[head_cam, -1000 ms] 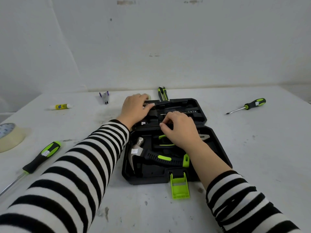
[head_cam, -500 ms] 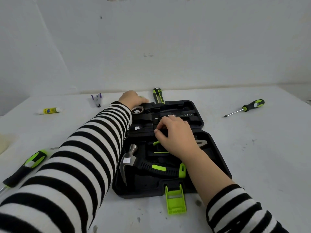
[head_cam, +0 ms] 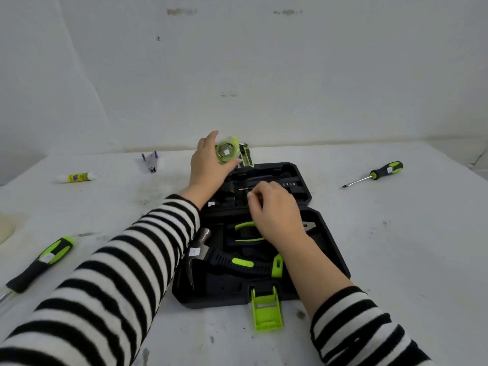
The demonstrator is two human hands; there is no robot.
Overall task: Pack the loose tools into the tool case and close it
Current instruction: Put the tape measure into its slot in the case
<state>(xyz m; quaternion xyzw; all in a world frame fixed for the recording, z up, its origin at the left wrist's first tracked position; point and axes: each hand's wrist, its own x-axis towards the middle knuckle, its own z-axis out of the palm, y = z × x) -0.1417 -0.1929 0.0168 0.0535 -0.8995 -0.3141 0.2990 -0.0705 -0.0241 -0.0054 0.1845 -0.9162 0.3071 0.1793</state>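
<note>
A person in striped sleeves is working over an open black case (head_cam: 330, 249) that is lying on a white table (head_cam: 396, 273). The left hand (head_cam: 207, 165) is gripping a round green tape measure (head_cam: 226, 151), fingers wrapped around it, and holding it above the case's far left corner. The right hand (head_cam: 274, 210) is hovering over the middle of the case with fingers curled; I cannot tell whether it is pinching anything.

A hammer (head_cam: 232, 261) and pliers (head_cam: 244, 225) are sitting in the case's near half. A green latch (head_cam: 265, 310) is hanging open at the front edge.

A knife (head_cam: 247, 157) is lying just behind the case. One screwdriver (head_cam: 380, 173) is lying well to the right, and a second screwdriver (head_cam: 42, 260) is lying to the left. A glue stick (head_cam: 75, 177) and stapler (head_cam: 151, 161) are lying at far left.
</note>
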